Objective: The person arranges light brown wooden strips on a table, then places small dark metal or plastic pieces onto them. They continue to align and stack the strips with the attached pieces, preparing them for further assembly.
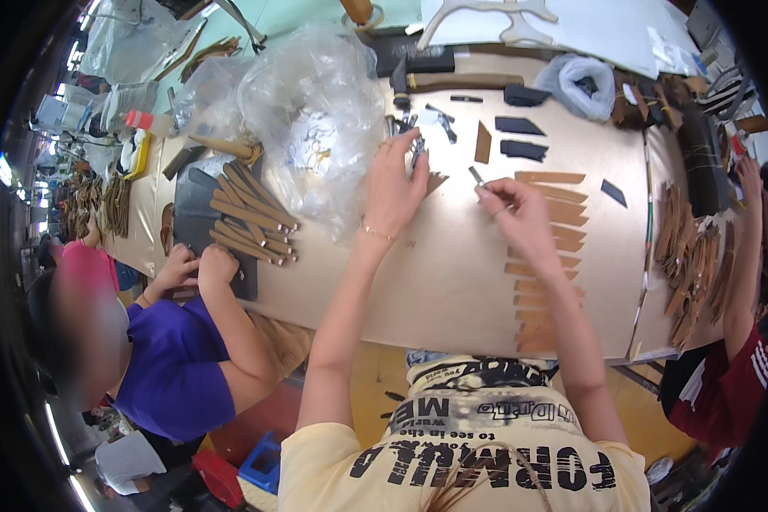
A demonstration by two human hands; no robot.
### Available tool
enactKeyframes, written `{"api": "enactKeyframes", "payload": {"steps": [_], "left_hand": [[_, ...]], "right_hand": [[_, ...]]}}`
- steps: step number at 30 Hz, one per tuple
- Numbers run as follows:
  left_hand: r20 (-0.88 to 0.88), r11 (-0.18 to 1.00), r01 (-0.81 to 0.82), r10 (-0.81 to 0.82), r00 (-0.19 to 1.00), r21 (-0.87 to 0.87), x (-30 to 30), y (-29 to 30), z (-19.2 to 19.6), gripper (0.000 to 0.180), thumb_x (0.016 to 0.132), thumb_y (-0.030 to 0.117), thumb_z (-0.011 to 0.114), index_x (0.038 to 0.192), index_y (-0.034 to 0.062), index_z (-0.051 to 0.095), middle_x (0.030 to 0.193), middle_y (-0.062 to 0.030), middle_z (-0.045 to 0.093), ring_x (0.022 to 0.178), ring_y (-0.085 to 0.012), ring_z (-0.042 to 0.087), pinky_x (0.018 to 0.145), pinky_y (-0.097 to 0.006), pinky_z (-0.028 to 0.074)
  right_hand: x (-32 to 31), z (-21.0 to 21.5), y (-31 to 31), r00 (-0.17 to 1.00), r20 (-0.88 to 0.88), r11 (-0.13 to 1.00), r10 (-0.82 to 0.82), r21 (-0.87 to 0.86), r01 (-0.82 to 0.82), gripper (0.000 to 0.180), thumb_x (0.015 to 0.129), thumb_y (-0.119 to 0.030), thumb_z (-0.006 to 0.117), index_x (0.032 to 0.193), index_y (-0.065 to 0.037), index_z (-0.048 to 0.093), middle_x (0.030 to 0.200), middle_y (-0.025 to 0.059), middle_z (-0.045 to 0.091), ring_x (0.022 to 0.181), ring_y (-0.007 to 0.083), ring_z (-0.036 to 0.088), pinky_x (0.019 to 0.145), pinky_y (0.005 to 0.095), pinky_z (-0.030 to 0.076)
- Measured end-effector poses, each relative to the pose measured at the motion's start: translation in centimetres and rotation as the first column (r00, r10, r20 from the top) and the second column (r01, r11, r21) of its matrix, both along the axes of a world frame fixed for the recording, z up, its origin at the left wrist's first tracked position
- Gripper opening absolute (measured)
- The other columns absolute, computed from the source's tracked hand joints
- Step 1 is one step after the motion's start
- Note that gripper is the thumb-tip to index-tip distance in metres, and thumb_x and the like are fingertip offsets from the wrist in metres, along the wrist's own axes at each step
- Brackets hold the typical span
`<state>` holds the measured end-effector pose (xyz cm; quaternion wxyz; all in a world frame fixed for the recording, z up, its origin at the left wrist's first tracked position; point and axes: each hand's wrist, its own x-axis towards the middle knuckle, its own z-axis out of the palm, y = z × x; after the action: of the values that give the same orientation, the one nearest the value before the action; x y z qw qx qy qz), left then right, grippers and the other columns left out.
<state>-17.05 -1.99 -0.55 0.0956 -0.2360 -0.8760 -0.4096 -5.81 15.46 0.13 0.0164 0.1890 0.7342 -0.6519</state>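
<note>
Pinching a small metal piece in the right hand, over the table, just left of the brown strips! Reaching to metal parts with the left hand, can't tell if gripping any. Looking partway: strips lined up, remainder impossible to judge.

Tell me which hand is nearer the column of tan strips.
Right. The right hand is at the upper left edge of the tan strips; the left hand is farther off to their left.
</note>
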Motion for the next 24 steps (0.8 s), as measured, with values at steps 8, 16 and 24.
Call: {"api": "enactKeyframes", "payload": {"steps": [8,16,24], "left_hand": [[0.156,0.856,-0.040,0.139,0.978,-0.516,-5.2,2.8,-0.7,0.038,0.078,0.026,0.081,0.092,-0.0072,0.067,0.106,-0.0278,0.059,0.098,-0.0418,0.062,0.085,-0.045,0.052],[0.040,0.917,-0.089,0.113,0.993,-0.389,-6.7,1.8,-1.6,0.012,0.077,0.004,0.066,0.079,-0.0069,0.070,0.083,-0.0249,0.068,0.081,-0.0387,0.068,0.075,-0.045,0.055],[0.425,0.989,0.116,-0.065,0.903,-0.095,-2.4,1.5,3.0,0.032,0.076,0.009,0.075,0.104,-0.0066,0.071,0.084,-0.0154,0.072,0.070,-0.0157,0.071,0.066,-0.028,0.056]], "right_hand": [[-1.4,0.0,-2.5,0.981,-0.067,0.743,0.185,0.662,-0.095,0.056,0.092,-0.024,0.067,0.139,-0.001,0.049,0.121,0.0180,0.053,0.099,0.0320,0.063,0.082,0.0436,0.053],[2.9,1.7,0.6,0.985,-0.169,0.874,0.037,0.484,0.050,0.039,0.090,-0.022,0.070,0.125,-0.005,0.061,0.116,0.0116,0.057,0.089,0.0236,0.063,0.079,0.0364,0.053],[6.8,2.3,5.8,0.935,-0.296,0.892,-0.196,0.342,0.296,0.032,0.090,-0.009,0.069,0.121,-0.006,0.065,0.111,0.0040,0.063,0.081,0.0096,0.058,0.066,0.0228,0.047]]}}
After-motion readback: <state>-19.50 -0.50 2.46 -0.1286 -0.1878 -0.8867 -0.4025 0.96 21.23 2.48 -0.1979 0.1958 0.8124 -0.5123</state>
